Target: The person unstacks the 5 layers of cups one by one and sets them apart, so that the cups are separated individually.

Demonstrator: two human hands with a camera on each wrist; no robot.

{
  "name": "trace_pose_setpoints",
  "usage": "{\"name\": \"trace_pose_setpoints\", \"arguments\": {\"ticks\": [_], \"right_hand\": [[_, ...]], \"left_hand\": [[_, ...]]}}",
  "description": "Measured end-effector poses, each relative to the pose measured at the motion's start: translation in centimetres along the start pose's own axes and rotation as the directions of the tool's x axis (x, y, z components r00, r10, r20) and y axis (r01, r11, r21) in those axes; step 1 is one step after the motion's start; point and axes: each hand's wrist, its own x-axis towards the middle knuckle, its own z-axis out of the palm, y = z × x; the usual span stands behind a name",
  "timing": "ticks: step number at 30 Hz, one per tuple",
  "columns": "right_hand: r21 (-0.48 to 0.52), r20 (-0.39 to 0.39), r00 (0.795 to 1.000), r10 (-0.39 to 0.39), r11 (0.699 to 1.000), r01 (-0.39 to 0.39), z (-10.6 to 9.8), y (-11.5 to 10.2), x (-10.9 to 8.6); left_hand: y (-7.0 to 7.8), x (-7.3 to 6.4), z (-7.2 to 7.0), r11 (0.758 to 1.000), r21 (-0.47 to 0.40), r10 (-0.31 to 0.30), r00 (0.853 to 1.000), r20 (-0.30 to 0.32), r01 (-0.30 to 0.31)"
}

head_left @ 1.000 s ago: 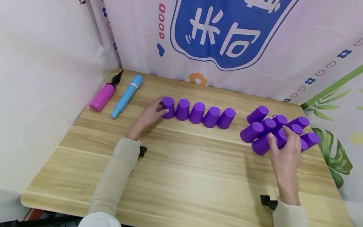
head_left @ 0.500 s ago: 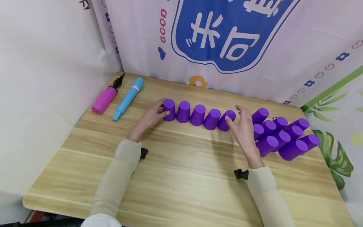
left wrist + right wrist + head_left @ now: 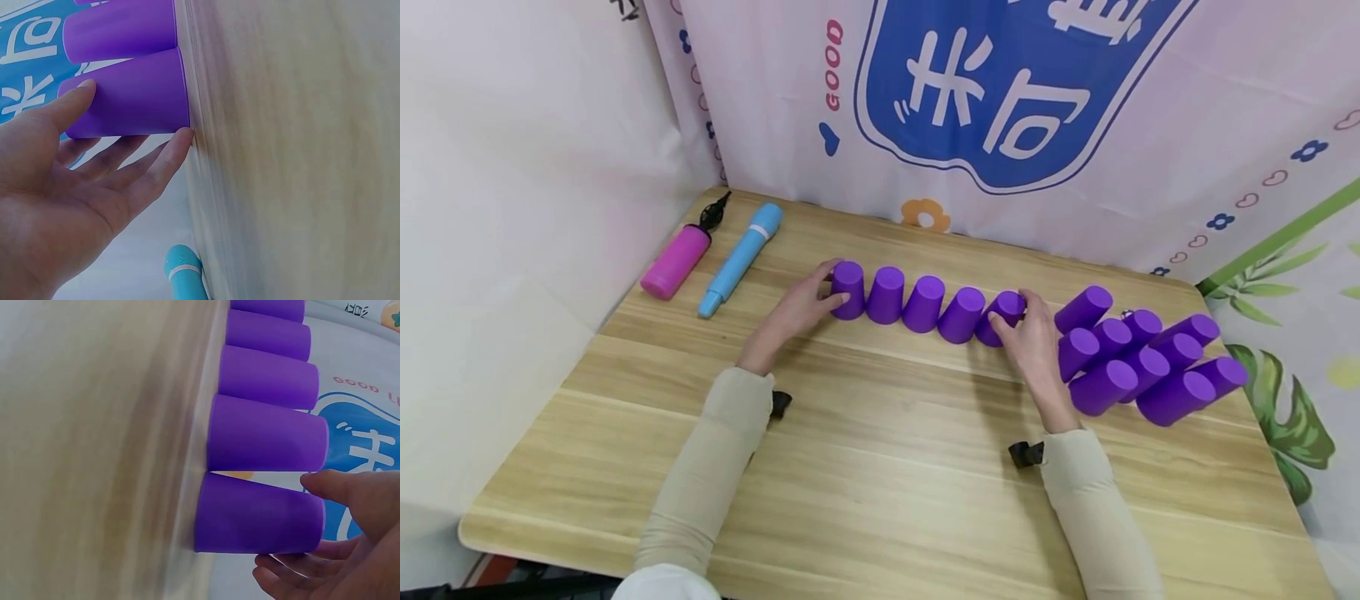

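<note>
Left hand [image 3: 793, 315] at the left-end purple cup [image 3: 850, 282] in the head view, fingers relaxed and extended along the outer side, thumb on the near side, not clenched. Right hand [image 3: 1036, 343] mirrored at the right-end purple cup [image 3: 1012, 305], thumb in front, fingers beyond, loosely around the wall. Between those, three more purple cups [image 3: 922, 307], all five rim-down, in a row roughly following the back edge of the desk [image 3: 887, 467]. Near the right edge, a cluster of purple cups [image 3: 1142, 371]; towards the back left corner, a pink hand pump [image 3: 674, 263] and a blue tube [image 3: 739, 265].

From the left wrist, thumb tip high by the narrow end, fingers stretched alongside, one fingertip down near the rim. Best to press low and evenly there, since force near the top could tip so light-looking a cup.

From the right wrist, thumb tip beside the gap to the neighbouring cup, fingers on the outer wall; cannot tell how firm the contact is. Better to match the left hand's pressure, slide flat, and spare the neighbour any nudge from the thumb.
</note>
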Motion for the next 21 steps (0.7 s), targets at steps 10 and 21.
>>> {"name": "trace_pose_setpoints", "arguments": {"ticks": [10, 21], "right_hand": [[0.007, -0.029, 0.999, 0.027, 1.000, -0.027, 0.4, 0.7, -0.1], [0.013, -0.237, 0.954, -0.183, 0.981, 0.192, -4.0, -2.1, -2.2]], "left_hand": [[0.1, -0.1, 0.1, 1.000, 0.013, -0.001, 1.000, 0.004, 0.001], [-0.1, 0.2, 0.1, 1.000, 0.021, 0.000, 1.000, 0.001, 0.000]]}}
